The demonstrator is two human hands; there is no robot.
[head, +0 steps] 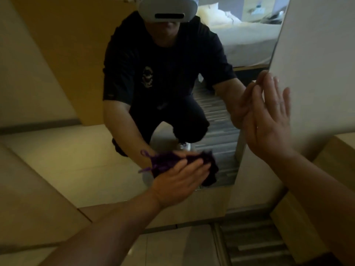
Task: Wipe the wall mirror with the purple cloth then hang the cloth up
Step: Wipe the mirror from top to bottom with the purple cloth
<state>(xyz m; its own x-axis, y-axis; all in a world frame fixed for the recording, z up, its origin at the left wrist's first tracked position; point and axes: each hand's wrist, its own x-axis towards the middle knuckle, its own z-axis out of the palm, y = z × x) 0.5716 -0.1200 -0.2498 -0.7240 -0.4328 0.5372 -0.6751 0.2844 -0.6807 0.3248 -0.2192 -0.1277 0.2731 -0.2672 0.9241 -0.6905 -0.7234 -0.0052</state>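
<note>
Fingers (pixel 194 166) lie flat over purple cloth (pixel 208 169) against mirror (pixel 221 131).

My cloth (pixel 208 166) is dark purple with lighter purple strings. The wall (pixel 317 54) beside my mirror (pixel 86 54) is cream, the carpet (pixel 255 244) grey-striped, my reflected shirt black.

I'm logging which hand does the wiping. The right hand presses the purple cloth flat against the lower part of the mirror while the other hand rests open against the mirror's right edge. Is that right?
Not quite: the head view shows the left hand pressing the purple cloth flat against the lower part of the mirror. The right hand is the one resting open at the mirror's right edge.
</note>
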